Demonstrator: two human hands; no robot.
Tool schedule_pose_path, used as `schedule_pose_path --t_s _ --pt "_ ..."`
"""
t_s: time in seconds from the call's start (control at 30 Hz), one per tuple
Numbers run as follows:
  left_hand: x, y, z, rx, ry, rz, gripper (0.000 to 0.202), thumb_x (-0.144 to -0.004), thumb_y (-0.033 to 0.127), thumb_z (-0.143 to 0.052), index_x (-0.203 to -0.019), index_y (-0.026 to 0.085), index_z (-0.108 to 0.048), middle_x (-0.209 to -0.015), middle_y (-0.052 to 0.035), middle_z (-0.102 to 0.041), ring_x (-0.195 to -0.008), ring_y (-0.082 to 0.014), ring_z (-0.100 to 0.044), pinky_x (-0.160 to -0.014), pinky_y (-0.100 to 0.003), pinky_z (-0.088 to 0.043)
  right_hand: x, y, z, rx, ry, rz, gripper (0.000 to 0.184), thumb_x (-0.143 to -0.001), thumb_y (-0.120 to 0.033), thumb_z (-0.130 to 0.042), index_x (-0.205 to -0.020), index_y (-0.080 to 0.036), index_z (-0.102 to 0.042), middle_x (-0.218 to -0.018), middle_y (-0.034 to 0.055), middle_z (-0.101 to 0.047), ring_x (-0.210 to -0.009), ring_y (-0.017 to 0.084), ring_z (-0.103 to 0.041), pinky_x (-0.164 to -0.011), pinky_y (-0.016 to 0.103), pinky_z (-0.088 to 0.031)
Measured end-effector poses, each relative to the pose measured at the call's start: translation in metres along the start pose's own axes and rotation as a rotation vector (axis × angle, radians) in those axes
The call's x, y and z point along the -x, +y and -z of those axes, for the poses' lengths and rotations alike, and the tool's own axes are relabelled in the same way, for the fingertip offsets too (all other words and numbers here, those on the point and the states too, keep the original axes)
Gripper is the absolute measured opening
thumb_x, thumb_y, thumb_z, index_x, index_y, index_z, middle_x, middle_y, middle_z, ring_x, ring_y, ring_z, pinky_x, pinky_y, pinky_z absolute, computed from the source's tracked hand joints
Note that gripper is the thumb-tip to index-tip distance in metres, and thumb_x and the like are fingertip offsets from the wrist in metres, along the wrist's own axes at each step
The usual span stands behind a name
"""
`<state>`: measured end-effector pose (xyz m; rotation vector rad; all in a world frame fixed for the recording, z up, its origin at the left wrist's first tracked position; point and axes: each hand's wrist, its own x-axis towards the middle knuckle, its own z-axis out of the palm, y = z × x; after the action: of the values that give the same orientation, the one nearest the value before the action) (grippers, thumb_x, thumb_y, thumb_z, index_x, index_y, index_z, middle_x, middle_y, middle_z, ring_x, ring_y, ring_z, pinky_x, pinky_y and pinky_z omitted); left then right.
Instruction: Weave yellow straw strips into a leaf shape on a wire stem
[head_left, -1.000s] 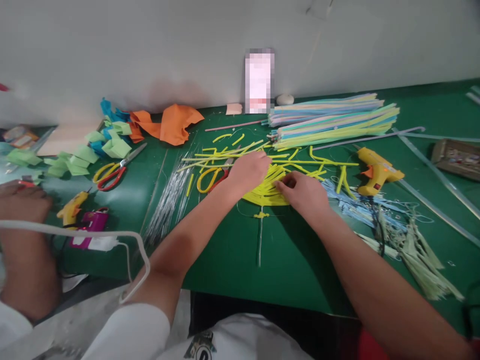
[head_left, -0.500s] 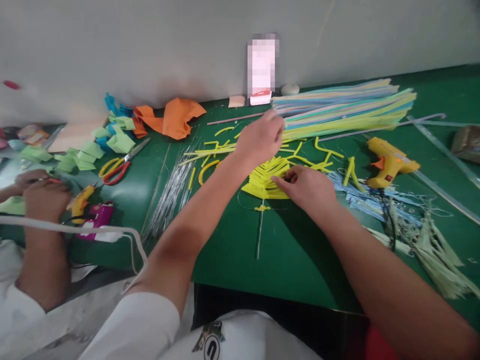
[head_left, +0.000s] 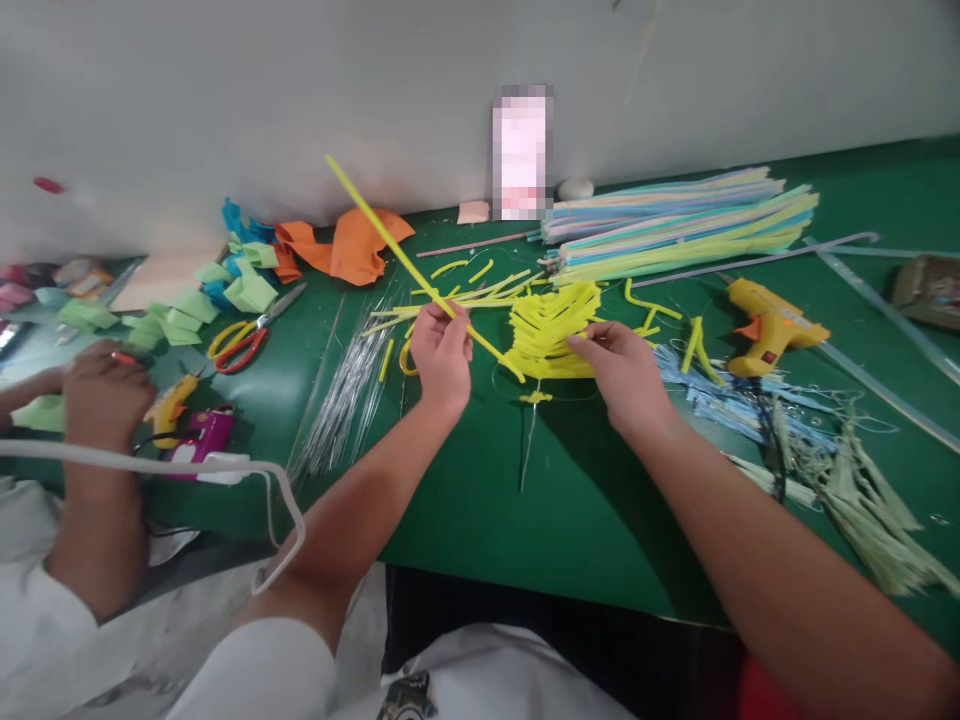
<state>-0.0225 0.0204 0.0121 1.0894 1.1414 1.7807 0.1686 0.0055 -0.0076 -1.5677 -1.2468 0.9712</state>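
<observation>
My left hand is closed around a long yellow straw that slants up to the left, its lower end reaching a yellow leaf-shaped piece made of folded straws. My right hand pinches the right edge of that piece, which lies on the green table with a thin wire stem below it. Loose yellow straw offcuts lie behind the hands.
A bundle of pastel straws lies at the back right, a yellow glue gun to the right. Wires, scissors, orange paper and green paper pieces lie to the left. Another person's hand works at the far left.
My left hand reached back to the straw bundle, then came forward holding a long yellow straw. The leaf piece now shows more fully under my right hand.
</observation>
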Motion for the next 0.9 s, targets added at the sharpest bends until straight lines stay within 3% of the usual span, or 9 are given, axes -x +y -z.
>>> schedule_pose_path --t_s 0.1,0.23,0.47,0.67,0.9 --pt "0.009 -0.007 -0.001 -0.014 0.076 -0.076 0.007 -0.085 0.019 -0.059 -0.08 0.022 -0.055 -0.065 0.005 -0.053 -0.042 -0.0041 -0.044 -0.041 -0.021 -0.033 0.001 0.0 -0.003 -0.262 0.088 -0.08 0.024 -0.075 -0.043 -0.061 -0.085 -0.024 -0.049 -0.087 0.0011 -0.061 -0.077 0.017 -0.06 -0.061 0.028 -0.045" --pt "0.012 -0.013 -0.004 -0.073 0.091 -0.053 0.007 -0.082 0.017 -0.06 -0.079 0.021 -0.055 -0.062 0.0056 -0.051 -0.045 -0.0044 -0.046 -0.044 -0.02 -0.037 0.002 -0.002 -0.006 -0.297 0.165 -0.063 0.026 -0.078 -0.045 -0.056 -0.09 -0.025 -0.045 -0.094 0.0025 -0.06 -0.084 0.018 -0.06 -0.064 0.029 -0.046" --pt "0.013 -0.023 -0.007 -0.126 -0.104 0.184 0.005 -0.079 0.019 -0.063 -0.08 0.019 -0.058 -0.068 0.0013 -0.061 -0.06 -0.0087 -0.058 -0.054 -0.02 -0.045 -0.004 0.004 -0.009 -0.411 0.252 -0.007 0.029 -0.076 -0.045 -0.058 -0.09 -0.025 -0.043 -0.098 0.0021 -0.059 -0.087 0.017 -0.061 -0.072 0.031 -0.047" --pt "0.01 -0.028 -0.008 -0.136 -0.122 0.151 0.008 -0.075 0.021 -0.066 -0.081 0.018 -0.06 -0.092 -0.0025 -0.065 -0.077 -0.0102 -0.062 -0.068 -0.023 -0.051 -0.008 0.003 -0.006 -0.494 0.257 -0.068 0.034 -0.072 -0.047 -0.061 -0.089 -0.025 -0.042 -0.101 0.0032 -0.059 -0.092 0.019 -0.063 -0.065 0.03 -0.048" --pt "0.011 -0.019 -0.013 0.054 -0.302 0.432 0.031 -0.077 0.03 -0.068 -0.103 0.018 -0.056 -0.073 -0.0013 -0.068 -0.058 -0.0139 -0.067 -0.05 -0.023 -0.051 -0.006 0.001 -0.01 -0.5 0.215 -0.044 0.033 -0.074 -0.049 -0.059 -0.088 -0.026 -0.041 -0.101 0.0031 -0.06 -0.097 0.02 -0.064 -0.063 0.029 -0.05"
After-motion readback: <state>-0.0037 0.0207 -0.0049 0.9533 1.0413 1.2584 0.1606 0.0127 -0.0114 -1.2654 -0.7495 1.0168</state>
